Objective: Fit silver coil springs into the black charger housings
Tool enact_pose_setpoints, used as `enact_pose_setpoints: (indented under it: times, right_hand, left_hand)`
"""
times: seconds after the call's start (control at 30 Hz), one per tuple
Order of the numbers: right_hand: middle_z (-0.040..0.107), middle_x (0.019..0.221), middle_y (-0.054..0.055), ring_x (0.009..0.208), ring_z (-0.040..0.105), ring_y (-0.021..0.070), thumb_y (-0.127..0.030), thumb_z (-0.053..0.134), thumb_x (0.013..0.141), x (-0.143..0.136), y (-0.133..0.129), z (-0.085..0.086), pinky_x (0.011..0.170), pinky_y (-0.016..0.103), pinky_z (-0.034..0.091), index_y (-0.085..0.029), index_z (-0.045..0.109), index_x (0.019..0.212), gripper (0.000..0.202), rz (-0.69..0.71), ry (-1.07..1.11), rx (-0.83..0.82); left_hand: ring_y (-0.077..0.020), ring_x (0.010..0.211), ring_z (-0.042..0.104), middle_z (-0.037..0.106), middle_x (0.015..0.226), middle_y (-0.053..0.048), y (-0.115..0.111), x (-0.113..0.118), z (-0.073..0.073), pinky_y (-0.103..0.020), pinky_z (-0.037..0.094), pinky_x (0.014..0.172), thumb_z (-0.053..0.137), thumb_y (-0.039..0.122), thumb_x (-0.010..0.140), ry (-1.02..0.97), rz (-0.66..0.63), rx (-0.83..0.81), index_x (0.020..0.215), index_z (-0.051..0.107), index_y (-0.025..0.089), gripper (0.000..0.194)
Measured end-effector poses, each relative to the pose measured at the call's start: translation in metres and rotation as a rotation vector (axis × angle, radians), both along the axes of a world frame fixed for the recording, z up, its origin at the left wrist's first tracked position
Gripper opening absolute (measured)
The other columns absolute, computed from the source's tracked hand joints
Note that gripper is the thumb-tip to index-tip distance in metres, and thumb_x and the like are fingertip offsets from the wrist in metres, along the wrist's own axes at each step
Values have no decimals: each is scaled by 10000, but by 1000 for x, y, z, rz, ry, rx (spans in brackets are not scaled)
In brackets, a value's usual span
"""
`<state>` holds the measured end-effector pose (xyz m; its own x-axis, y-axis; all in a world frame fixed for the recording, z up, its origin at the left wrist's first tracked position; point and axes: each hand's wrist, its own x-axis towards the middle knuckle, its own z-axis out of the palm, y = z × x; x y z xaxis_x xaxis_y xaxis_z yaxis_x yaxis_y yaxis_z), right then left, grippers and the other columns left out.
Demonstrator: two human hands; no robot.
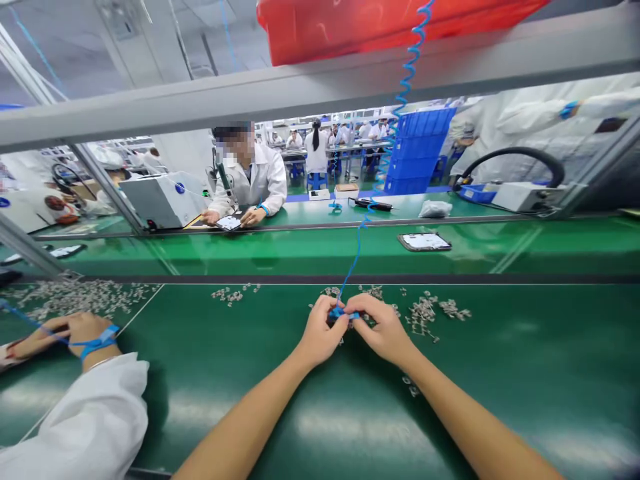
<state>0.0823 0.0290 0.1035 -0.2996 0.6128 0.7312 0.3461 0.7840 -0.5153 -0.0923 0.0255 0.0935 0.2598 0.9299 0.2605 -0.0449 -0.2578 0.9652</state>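
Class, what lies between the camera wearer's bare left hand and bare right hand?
The head view shows a small blue strap between the left hand and right hand, pinched by both, with a thin blue cord rising from it.

One blue strap (338, 311) in two bare hands (321, 335) (384, 327); one red plastic bin (345, 30); small silvery metal pieces (80, 299), perhaps hundreds.

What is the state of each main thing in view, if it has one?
Left hand: pinching blue strap
Right hand: pinching the same strap
Blue cord: coiled above, straighter near strap
Small parts: scattered, partly heaped
Rectangular device: lying flat
Blue crates: stacked
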Motion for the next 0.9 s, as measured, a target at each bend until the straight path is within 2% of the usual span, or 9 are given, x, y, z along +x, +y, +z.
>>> enact_pose_setpoints:
  times: [0.1, 0.2, 0.33, 0.43, 0.57, 0.73, 0.83, 0.9]
  right_hand:
    - [714, 958, 82, 890, 687, 199, -152, 469, 988, -5, -7, -3, 787, 358, 574, -228, 669, 1027, 218, 75, -48, 18]
    - [698, 881, 68, 809, 670, 189, -165, 414, 1007, -7, -9, -7, 726, 331, 556, -229, 653, 975, 249, 49, -42, 7]
    - [641, 749, 30, 674, 619, 173, -242, 411, 1018, -9, -10, -8, 652, 304, 506, -230, 581, 854, 236, -97, 79, -122]
    - [649, 759, 34, 681, 620, 182, -310, 413, 1026, -12, -12, -8, 669, 315, 498, -233, 572, 860, 242, -125, 148, -175]
    - [634, 798, 38, 714, 606, 185, -369, 401, 1041, -14, -13, -10, 700, 330, 492, -236, 553, 854, 275, -143, 243, -203]
    - [663, 954, 61, 848, 648, 190, -434, 522, 1009, -15, -13, -9, 790, 348, 533, -235, 574, 994, 206, 33, 312, -367]
    - [660, 977, 51, 877, 658, 186, -478, 671, 926, -12, -16, -4, 821, 353, 552, -241, 548, 1058, 299, 124, 393, -492]
    - [660, 970, 42, 869, 654, 178, -472, 734, 884, -11, -18, 0, 807, 344, 558, -245, 525, 1029, 341, 174, 434, -545]
  left_hand:
    - [-137, 733, 649, 623, 885, -13, -11, -12, -3, -295, 527, 744, 675, 557, 902, 12, -102, -66, 1004, 566, 178, 407]
    - [-146, 637, 663, 644, 747, 4, -11, -20, -1, -300, 517, 712, 695, 633, 865, 7, -177, -110, 967, 559, 171, 493]
    - [-89, 518, 564, 597, 668, 47, -6, -22, 4, -249, 439, 609, 680, 699, 843, -53, -135, -128, 931, 519, 187, 544]
    - [-39, 471, 440, 550, 690, 71, -5, -21, 6, -205, 319, 509, 736, 698, 794, -106, -106, -154, 929, 502, 195, 571]
    - [-35, 509, 416, 513, 694, 78, -7, -20, 7, -197, 310, 520, 811, 639, 757, -180, -126, -188, 945, 514, 196, 565]
    - [-60, 549, 494, 571, 686, 62, -13, -15, 9, -221, 378, 598, 871, 589, 712, -301, -168, -270, 933, 498, 201, 582]
    - [-78, 556, 520, 582, 677, 66, -15, -14, 9, -238, 417, 617, 896, 577, 678, -364, -171, -348, 954, 481, 220, 613]
    - [-80, 538, 507, 571, 662, 73, -15, -14, 8, -241, 423, 600, 895, 581, 676, -383, -168, -386, 961, 476, 227, 618]
